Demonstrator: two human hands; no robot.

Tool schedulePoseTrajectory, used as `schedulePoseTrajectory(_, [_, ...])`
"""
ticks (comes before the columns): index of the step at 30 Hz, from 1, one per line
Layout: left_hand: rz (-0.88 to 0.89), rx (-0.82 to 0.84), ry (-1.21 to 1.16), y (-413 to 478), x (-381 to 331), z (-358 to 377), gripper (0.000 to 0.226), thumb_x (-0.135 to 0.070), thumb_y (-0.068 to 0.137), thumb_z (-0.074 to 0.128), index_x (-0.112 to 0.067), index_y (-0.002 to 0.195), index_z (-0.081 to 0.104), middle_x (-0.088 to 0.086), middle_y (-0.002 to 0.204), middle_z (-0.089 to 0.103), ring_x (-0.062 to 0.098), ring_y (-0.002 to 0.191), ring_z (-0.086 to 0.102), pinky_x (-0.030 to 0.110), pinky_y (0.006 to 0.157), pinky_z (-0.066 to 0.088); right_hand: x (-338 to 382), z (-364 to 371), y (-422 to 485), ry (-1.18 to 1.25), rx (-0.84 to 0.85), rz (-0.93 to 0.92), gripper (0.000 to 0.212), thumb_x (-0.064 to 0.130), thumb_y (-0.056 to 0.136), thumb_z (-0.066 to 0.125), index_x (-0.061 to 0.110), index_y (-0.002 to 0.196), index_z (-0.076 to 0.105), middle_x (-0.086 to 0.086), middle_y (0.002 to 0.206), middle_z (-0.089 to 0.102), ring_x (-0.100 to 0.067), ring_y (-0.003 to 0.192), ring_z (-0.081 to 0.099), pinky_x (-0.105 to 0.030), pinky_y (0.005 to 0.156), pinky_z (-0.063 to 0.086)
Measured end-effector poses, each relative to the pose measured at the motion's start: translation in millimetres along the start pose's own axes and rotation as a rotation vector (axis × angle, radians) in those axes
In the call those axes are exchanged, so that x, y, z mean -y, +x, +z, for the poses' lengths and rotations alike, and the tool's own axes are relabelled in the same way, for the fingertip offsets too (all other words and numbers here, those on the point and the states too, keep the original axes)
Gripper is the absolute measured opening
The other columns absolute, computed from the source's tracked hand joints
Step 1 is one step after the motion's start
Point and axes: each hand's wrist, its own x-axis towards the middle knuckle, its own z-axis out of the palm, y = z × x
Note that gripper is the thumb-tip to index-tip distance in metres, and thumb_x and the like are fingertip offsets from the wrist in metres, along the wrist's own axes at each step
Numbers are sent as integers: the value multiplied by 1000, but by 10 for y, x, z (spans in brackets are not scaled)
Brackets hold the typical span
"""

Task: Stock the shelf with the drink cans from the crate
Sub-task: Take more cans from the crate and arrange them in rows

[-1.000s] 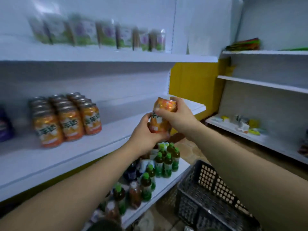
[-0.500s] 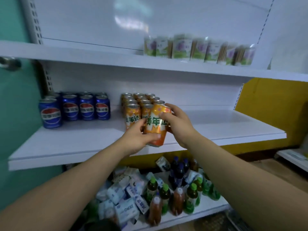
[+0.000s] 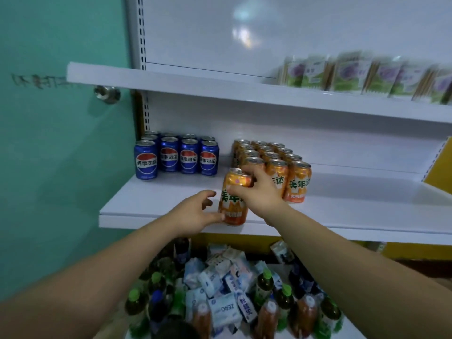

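While the white shelving unit (image 3: 305, 35) fills most of what I see, with a teal wall (image 3: 56, 167) to its left, the middle shelf (image 3: 156, 201) is where I am working. A round metal knob (image 3: 107, 94) sticks out of the teal surface near the upper shelf (image 3: 171, 81), which carries a blurred row of green and purple packets (image 3: 367, 75) at its right. Below, the bottom shelf (image 3: 352, 332) holds a heap of green-capped bottles (image 3: 265, 287) and pale blue packs (image 3: 223, 310).

On the middle shelf, a block of blue cola cans (image 3: 177, 155) stands at the back left, and a block of orange cans (image 3: 276, 162) stands just beside it to the right.

The orange drink can (image 3: 233, 199) I am placing stands upright near the shelf's front edge, just in front of the left column of orange cans. My right hand (image 3: 259, 192) is closed around its upper part, fingers wrapped over the rim from the right. My left hand (image 3: 193, 215) is spread, its thumb touching the can's lower left side, the other fingers loose and apart from it.
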Motion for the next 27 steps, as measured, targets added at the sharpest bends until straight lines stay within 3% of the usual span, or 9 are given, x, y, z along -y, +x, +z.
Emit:
schedulePoseTrajectory(3, [-22,15,159,54,68,-19,71,-43,86,64,-23,146,32,2,147,40,20,129,44,30,99,40,-64,-35,30,-35,-9,6,67,28,77,78,29,135,44,0,123,56,-20,108,58,-44,90,55])
schedulePoseTrajectory(7, [-6,76,374,263,49,154,69,-48,88,59,-21,146,33,2,151,36,20,133,40,29,106,34,-184,-304,31,-85,-82,-7,66,26,77,78,29,134,45,4,121,55,-18,108,55,-38,92,52])
schedulePoseTrajectory(12, [40,77,631,586,-30,538,69,-64,89,42,-25,145,34,1,152,33,22,136,32,43,111,26,-428,-754,15,-117,-196,23,64,26,75,79,30,131,48,4,120,57,-19,109,56,-38,92,50])
schedulePoseTrajectory(16, [32,40,681,775,-164,779,71,-68,89,33,-24,146,32,2,154,30,24,140,26,46,112,21,-646,-1088,6,-82,-278,31,56,19,76,78,32,121,49,3,116,59,-19,105,59,-33,88,48])
schedulePoseTrajectory(19, [10,17,729,847,-247,939,73,-71,88,27,-26,147,29,2,155,26,27,141,23,50,113,18,-839,-1292,26,-94,-322,33,56,18,78,77,28,124,48,2,117,56,-17,104,57,-28,84,46])
schedulePoseTrajectory(22, [0,-40,788,853,-263,1046,72,-70,89,21,-26,145,30,3,154,28,26,140,24,54,111,17,-1031,-1437,85,-67,-346,35,62,19,80,76,27,132,43,0,124,54,-20,110,57,-33,90,49])
schedulePoseTrajectory(27, [56,-56,799,822,-271,1142,69,-67,91,22,-28,147,26,3,157,21,23,143,19,53,115,14,-1280,-1608,246,-86,-297,-18,64,22,87,72,24,140,36,-1,131,51,-20,115,54,-31,92,45])
